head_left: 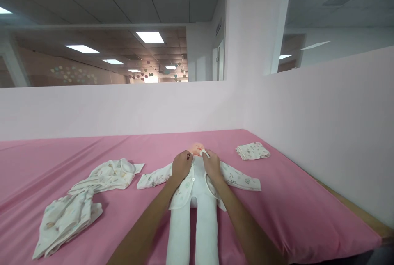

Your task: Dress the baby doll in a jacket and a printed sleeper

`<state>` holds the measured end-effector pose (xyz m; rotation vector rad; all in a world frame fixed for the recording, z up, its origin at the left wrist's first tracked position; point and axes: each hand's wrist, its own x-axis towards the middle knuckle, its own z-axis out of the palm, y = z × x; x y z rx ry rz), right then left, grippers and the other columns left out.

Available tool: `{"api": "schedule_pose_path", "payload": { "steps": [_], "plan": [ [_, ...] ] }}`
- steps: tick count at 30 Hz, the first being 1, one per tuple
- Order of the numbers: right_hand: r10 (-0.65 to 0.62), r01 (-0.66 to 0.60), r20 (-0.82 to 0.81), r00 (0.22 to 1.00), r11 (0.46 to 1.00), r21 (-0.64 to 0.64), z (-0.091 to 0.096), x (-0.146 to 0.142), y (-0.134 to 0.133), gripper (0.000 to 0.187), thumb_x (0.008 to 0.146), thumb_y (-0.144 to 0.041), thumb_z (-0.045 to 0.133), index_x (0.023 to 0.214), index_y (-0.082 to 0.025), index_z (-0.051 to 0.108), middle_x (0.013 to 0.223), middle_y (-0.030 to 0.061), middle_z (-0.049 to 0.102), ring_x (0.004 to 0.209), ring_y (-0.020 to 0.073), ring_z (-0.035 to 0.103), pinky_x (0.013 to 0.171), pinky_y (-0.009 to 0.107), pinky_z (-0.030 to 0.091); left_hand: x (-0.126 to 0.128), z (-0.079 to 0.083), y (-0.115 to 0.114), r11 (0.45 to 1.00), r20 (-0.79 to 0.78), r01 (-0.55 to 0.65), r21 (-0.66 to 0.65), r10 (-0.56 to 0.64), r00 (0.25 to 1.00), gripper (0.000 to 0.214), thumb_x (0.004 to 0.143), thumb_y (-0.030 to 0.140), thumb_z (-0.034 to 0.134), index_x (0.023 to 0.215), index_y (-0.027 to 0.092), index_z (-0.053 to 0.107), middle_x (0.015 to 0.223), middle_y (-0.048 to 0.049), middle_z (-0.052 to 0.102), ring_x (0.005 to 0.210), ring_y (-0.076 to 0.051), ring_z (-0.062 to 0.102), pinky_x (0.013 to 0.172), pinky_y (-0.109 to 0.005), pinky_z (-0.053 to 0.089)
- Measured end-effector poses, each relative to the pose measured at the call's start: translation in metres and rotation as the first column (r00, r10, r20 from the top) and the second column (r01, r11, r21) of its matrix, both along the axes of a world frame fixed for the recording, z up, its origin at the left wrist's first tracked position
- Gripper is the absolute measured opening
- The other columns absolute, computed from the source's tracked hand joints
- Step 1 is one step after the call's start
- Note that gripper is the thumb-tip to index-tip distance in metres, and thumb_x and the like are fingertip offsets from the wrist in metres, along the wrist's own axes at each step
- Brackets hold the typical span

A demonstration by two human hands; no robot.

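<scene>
A baby doll [197, 148] lies on its back on the pink mattress [129, 150], head away from me, white legs toward me. It wears a white printed baby top [241, 179] with sleeves spread to both sides and snaps down the front. My left hand [181, 166] pinches the top's left collar edge at the doll's neck. My right hand [211, 164] grips the right collar edge beside it. Both hands are closed on the fabric just below the doll's chin.
A crumpled printed baby garment [83, 199] lies to the left on the mattress. A small folded printed cloth [253, 150] sits at the back right. Pale pink partition walls [323, 125] stand behind and along the right. The mattress edge drops off at the right front.
</scene>
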<state>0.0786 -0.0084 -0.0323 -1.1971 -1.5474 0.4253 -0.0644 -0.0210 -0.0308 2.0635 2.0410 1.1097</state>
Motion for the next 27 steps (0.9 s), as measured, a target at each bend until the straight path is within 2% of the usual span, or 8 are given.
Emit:
{"api": "schedule_pose_path", "payload": {
  "steps": [6,9,14,21,27],
  "plan": [
    [0.117,-0.118,0.039,0.992,0.993,0.013,0.004,-0.021,0.013,0.025,0.083,-0.029,0.047,0.06,-0.02,0.053,0.065,-0.0011,0.059,0.063,0.0144,0.048,0.061,0.025,0.032,-0.008,-0.007,0.003,0.999,0.099,0.016,0.038,-0.02,0.995,0.021,0.094,0.034,0.049,0.086,0.022,0.065,0.085,-0.0016,0.073,0.084,-0.019,0.065,0.071,-0.027,0.039],
    [0.153,-0.154,0.033,0.988,0.988,0.011,-0.001,-0.018,0.012,0.025,0.084,-0.032,0.047,0.066,-0.02,0.061,0.073,0.0,0.066,0.07,0.0163,0.055,0.067,0.025,0.037,-0.006,-0.007,0.002,0.997,0.068,0.055,0.053,-0.058,0.996,0.023,0.094,0.036,0.049,0.086,0.022,0.066,0.082,-0.0012,0.072,0.081,-0.019,0.065,0.069,-0.026,0.038],
    [0.266,-0.266,-0.081,0.961,0.964,0.006,-0.008,-0.006,0.013,0.029,0.085,-0.038,0.048,0.079,-0.021,0.071,0.085,0.0009,0.072,0.083,0.0203,0.063,0.076,0.028,0.044,-0.002,-0.005,0.001,0.994,-0.003,0.087,0.059,-0.087,0.996,0.026,0.095,0.037,0.046,0.087,0.022,0.066,0.084,-0.0021,0.072,0.081,-0.019,0.063,0.068,-0.026,0.035],
    [0.313,-0.313,-0.071,0.947,0.95,0.011,-0.011,-0.005,0.014,0.03,0.085,-0.041,0.051,0.08,-0.02,0.072,0.079,0.0017,0.07,0.082,0.0208,0.061,0.079,0.03,0.045,-0.004,-0.007,0.003,0.994,-0.064,0.098,0.047,-0.095,0.993,0.031,0.097,0.034,0.04,0.08,0.021,0.062,0.081,-0.0028,0.07,0.078,-0.019,0.061,0.067,-0.027,0.034],
    [0.308,-0.31,-0.086,0.947,0.951,-0.001,-0.01,-0.005,0.012,0.032,0.084,-0.043,0.052,0.077,-0.019,0.072,0.071,0.0007,0.065,0.075,0.0196,0.058,0.074,0.029,0.044,-0.003,-0.007,0.004,0.997,-0.005,0.068,0.035,-0.068,0.998,0.017,0.091,0.03,0.049,0.088,0.022,0.064,0.081,-0.0022,0.07,0.08,-0.02,0.062,0.067,-0.027,0.034]
  ]
}}
